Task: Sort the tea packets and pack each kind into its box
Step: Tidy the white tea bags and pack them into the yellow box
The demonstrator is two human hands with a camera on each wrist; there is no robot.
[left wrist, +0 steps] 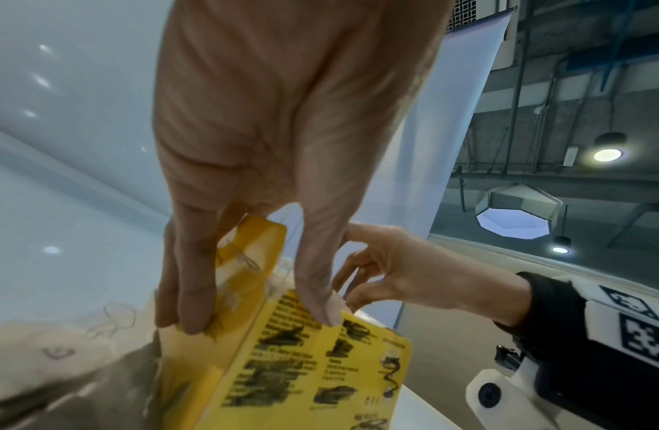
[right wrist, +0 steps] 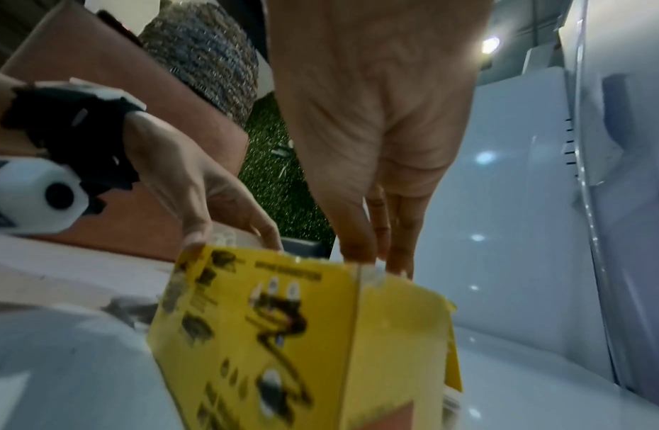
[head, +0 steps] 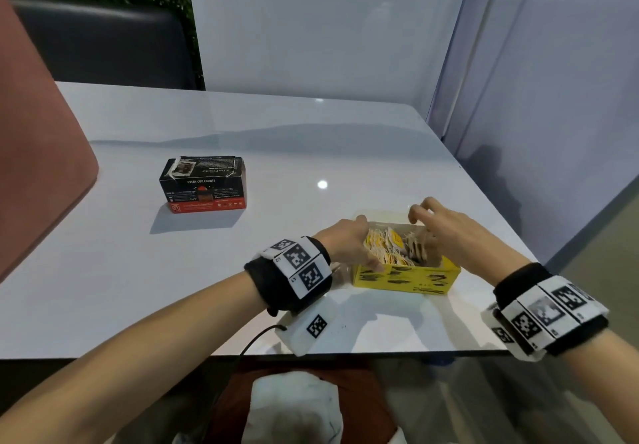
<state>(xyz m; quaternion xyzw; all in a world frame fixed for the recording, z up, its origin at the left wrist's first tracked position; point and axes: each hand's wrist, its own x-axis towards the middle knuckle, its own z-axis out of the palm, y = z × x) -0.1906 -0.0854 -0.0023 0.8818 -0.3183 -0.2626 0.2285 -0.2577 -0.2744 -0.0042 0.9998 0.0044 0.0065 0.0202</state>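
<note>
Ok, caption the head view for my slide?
Both hands, left hand and right hand, reach into the open yellow box; black box stands apart.

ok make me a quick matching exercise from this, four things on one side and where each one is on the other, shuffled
Things:
1. black box
2. yellow box
3. left hand
4. right hand

Places:
A. at the right end of the open box
B. far left on the table, closed, untouched
C. near table edge, open, full of packets
D. at the left end of the open box

Pairs: 1-B, 2-C, 3-D, 4-A
</note>
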